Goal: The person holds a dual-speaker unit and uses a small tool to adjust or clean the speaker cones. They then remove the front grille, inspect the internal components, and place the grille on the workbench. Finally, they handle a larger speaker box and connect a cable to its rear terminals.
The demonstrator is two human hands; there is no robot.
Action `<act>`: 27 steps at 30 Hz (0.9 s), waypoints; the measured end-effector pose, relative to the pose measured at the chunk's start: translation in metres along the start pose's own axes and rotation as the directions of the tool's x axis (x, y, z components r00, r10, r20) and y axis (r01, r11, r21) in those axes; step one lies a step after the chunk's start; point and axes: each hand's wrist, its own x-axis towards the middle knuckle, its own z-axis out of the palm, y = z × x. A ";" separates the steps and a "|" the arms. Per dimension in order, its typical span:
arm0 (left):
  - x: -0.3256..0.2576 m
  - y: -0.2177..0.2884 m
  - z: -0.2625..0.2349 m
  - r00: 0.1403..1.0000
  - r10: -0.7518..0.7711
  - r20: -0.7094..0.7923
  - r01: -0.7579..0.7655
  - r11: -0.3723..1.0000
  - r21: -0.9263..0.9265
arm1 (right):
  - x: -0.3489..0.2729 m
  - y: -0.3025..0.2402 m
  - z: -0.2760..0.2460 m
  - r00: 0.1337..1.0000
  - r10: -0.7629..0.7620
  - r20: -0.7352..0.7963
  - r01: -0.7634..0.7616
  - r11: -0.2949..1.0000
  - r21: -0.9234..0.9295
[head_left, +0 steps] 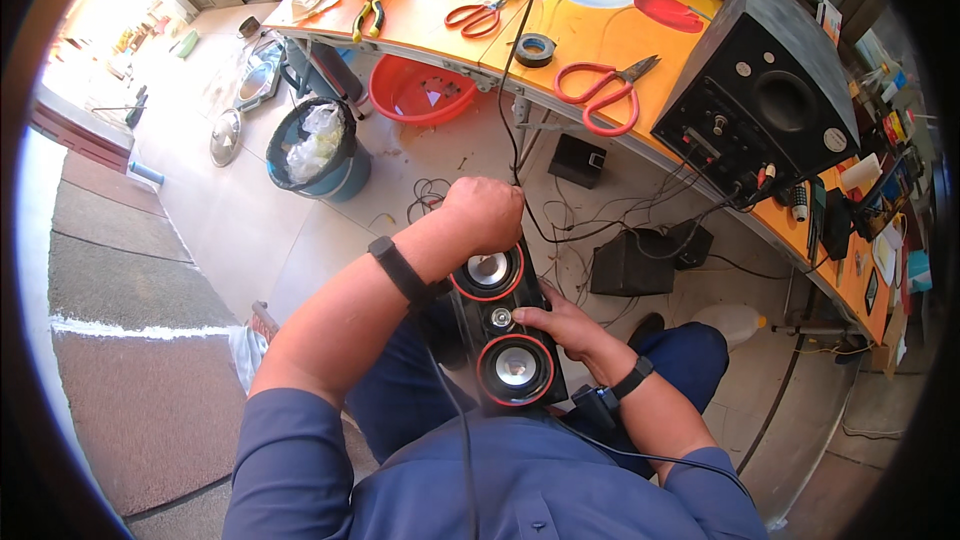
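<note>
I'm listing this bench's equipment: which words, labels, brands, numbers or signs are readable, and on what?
None can be read.
Large black speaker: its round pale stickers and rear-panel markings are too small to read.
Red-ringed speaker: no legible text shows.

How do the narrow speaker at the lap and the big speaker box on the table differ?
The narrow speaker shows red-ringed cones; the big speaker box shows a panel with a round port and sockets. The narrow speaker is gripped by the right hand; the big speaker box rests on the table. Both have dark casings.
</note>
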 end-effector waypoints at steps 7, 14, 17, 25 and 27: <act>0.026 -0.018 0.006 0.997 0.001 0.076 -0.002 1.000 0.010 | 0.023 -0.003 -0.006 1.000 -0.010 -0.006 0.010 1.000 -0.005; 0.039 -0.011 0.003 0.994 -0.038 0.099 0.034 0.999 0.037 | 0.027 -0.004 -0.023 1.000 0.008 0.011 -0.008 1.000 -0.006; 0.044 -0.005 0.000 0.994 -0.030 0.103 0.025 0.998 0.052 | 0.023 -0.008 -0.029 1.000 0.016 -0.003 -0.016 1.000 -0.020; 0.049 0.003 0.001 0.999 0.041 0.023 -0.041 0.999 0.005 | 0.016 -0.008 -0.041 1.000 -0.005 -0.015 0.005 1.000 0.007; 0.051 0.005 0.001 0.999 0.043 0.016 -0.043 0.999 0.018 | 0.017 -0.005 -0.044 0.999 0.009 -0.036 -0.009 1.000 0.002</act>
